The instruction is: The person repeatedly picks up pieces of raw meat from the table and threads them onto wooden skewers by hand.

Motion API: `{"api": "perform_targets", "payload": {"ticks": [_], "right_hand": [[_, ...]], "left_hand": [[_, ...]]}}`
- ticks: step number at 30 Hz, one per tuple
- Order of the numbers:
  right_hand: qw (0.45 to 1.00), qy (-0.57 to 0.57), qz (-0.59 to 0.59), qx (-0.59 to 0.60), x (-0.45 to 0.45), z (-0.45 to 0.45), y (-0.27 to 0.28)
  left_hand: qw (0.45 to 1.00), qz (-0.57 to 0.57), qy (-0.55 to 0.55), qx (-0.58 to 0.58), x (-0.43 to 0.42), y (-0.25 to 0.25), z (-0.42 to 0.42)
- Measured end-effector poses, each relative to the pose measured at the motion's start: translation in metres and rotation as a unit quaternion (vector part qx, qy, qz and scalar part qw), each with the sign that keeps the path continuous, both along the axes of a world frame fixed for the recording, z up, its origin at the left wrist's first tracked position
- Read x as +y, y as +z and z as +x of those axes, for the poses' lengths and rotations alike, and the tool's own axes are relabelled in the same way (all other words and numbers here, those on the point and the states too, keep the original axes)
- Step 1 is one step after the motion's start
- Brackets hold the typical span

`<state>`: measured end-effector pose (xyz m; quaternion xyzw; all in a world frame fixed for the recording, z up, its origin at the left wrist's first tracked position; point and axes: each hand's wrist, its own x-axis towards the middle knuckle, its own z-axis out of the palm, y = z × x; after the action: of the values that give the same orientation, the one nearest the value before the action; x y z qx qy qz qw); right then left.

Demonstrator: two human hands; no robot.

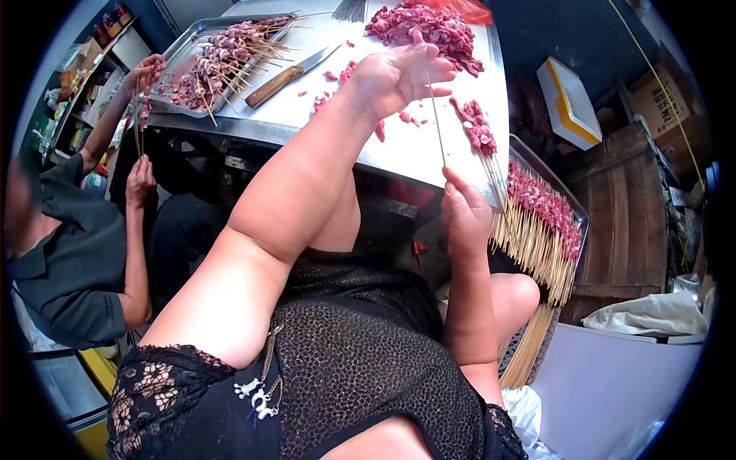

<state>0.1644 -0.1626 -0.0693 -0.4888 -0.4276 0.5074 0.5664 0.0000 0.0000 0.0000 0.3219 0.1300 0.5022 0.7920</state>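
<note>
A thin wooden stick (438,123) stands nearly upright between my hands, above the white table (299,121). Its lower end is pinched in the fingertips of my right hand (466,211). My left hand (399,77) is palm up at the stick's upper end, fingers spread and slightly curled; whether a small piece of meat lies in them is hard to see. Behind it lies a heap of raw red meat pieces (429,32). Several finished meat skewers (477,129) lie at the table's right edge, next to my right hand. Small meat scraps (381,130) are scattered near my left hand.
A knife (287,79) with a wooden handle lies beside a metal tray (165,77) of skewers. At the left, a seated co-worker (84,245) holds a skewer. Right of the table are another skewer tray (580,222), bundled bare sticks (529,349) and a wooden board (625,215).
</note>
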Motion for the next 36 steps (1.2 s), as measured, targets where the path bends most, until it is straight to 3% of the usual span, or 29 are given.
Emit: {"api": "perform_targets", "payload": {"ticks": [2,3,5,7,9,11,13,15,19,21,25,34,36], "right_hand": [[0.984,0.06,-0.063,0.157,-0.004,0.0,0.009],[0.984,0.055,-0.086,0.146,-0.013,0.005,0.011],[0.965,0.076,-0.089,0.234,-0.017,0.002,0.012],[0.982,0.04,-0.062,0.176,-0.009,0.005,0.009],[0.992,0.001,-0.041,0.122,-0.006,0.006,0.01],[0.999,-0.05,0.007,-0.005,-0.006,0.006,0.01],[0.998,-0.052,0.025,-0.006,-0.007,0.007,0.006],[0.979,-0.085,0.095,-0.161,-0.008,0.007,0.0],[0.978,-0.087,0.088,-0.167,-0.009,0.008,-0.007],[0.951,-0.108,0.164,-0.237,-0.008,0.006,-0.007],[0.967,-0.09,0.096,-0.219,-0.014,0.008,-0.003],[0.952,-0.113,0.174,-0.225,-0.005,0.011,-0.005],[0.996,-0.04,0.037,-0.067,-0.009,0.01,0.004]], "left_hand": [[0.999,0.0,-0.039,-0.017,-0.003,0.0,0.001],[0.999,-0.022,-0.039,-0.03,-0.008,-0.011,0.006],[0.999,-0.012,-0.035,-0.001,-0.015,-0.01,0.009],[0.999,0.003,-0.011,0.038,-0.013,-0.001,0.011],[0.987,0.057,0.019,0.148,-0.011,-0.001,0.007],[0.988,0.065,0.023,0.14,-0.008,0.001,0.003],[0.991,0.049,0.065,0.105,-0.008,0.004,0.001],[0.989,0.052,0.077,0.111,-0.004,0.002,-0.001],[0.982,0.052,0.109,0.142,-0.005,-0.002,-0.001],[0.983,0.05,0.105,0.143,-0.006,0.0,0.001],[0.988,0.039,0.083,0.126,-0.01,0.001,0.005],[0.99,0.036,0.033,0.129,-0.017,0.008,0.005],[0.989,0.048,0.019,0.14,-0.019,0.007,0.005]]}}
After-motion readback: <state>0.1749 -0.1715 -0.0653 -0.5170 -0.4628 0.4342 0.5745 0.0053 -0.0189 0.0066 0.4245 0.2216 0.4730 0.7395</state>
